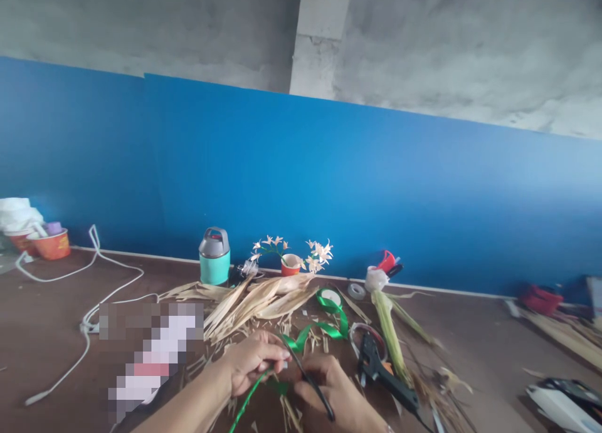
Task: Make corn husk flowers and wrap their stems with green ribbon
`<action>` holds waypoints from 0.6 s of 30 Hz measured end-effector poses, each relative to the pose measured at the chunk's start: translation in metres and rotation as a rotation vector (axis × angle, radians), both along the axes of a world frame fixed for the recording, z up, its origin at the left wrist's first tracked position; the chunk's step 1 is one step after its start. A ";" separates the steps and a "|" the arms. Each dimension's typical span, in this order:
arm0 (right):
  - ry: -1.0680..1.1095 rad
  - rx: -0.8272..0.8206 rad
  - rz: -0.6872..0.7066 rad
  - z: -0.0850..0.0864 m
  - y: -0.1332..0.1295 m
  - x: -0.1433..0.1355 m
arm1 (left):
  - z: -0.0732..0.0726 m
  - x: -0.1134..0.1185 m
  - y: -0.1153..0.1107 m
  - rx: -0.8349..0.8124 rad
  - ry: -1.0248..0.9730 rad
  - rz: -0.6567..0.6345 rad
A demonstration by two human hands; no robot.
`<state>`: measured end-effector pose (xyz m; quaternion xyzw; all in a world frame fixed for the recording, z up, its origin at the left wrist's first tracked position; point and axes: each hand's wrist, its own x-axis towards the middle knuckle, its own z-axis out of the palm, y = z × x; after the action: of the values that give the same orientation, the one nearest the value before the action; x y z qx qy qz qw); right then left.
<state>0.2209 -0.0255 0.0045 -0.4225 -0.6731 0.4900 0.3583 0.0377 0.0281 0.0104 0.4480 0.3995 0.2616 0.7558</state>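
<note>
My left hand (256,361) is closed, thumb and finger pinching the top of a thin green stem (243,408) that slants down toward me. My right hand (324,386) is curled round a slim, dark, rod-like tool (308,376); its exact kind I cannot make out. The tool's upper end lies close to my left fingertips. Just beyond my hands, green ribbon (324,329) runs in loose curls from its roll (330,297). A black glue gun (385,373) rests on the table, right of my right hand.
Dried corn husks (268,298) and scraps cover the middle. Behind stand a teal container (215,267) and an orange cup (290,266) with pale flowers. A white cable (117,289) crosses the left. On the right lie a green stalk (392,339) and a white-and-black object (564,405).
</note>
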 end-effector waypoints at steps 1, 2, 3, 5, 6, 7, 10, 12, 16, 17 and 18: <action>0.002 -0.004 0.014 -0.001 0.000 -0.001 | 0.000 0.000 0.000 -0.006 0.003 0.001; 0.014 -0.011 0.022 -0.001 0.000 -0.001 | 0.000 0.000 -0.001 -0.011 0.006 -0.001; 0.035 -0.023 0.029 -0.002 0.000 -0.002 | -0.001 0.000 -0.001 -0.015 0.009 -0.006; 0.088 -0.053 0.029 -0.004 0.001 -0.003 | -0.002 0.001 -0.001 -0.018 0.011 -0.021; 0.105 -0.066 0.022 -0.005 0.001 -0.003 | -0.002 0.001 -0.001 -0.018 0.011 -0.028; 0.105 -0.072 0.013 -0.006 0.001 -0.003 | -0.003 0.001 0.000 -0.017 0.011 -0.034; 0.029 -0.053 0.013 -0.006 0.002 0.000 | -0.005 0.001 0.000 -0.017 0.006 -0.042; -0.015 -0.019 0.026 -0.005 0.003 0.001 | -0.005 0.001 0.001 -0.022 0.001 -0.043; -0.039 -0.005 0.023 -0.005 0.002 0.002 | -0.006 0.001 0.001 -0.034 -0.008 -0.047; -0.036 -0.013 0.025 -0.005 0.002 0.001 | -0.007 0.000 0.001 -0.039 -0.008 -0.051; -0.026 -0.024 0.030 -0.005 0.002 0.001 | -0.008 0.000 0.002 -0.044 -0.007 -0.055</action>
<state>0.2217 -0.0237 -0.0010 -0.4229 -0.6780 0.4977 0.3371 0.0379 0.0299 0.0028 0.4411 0.3899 0.2332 0.7740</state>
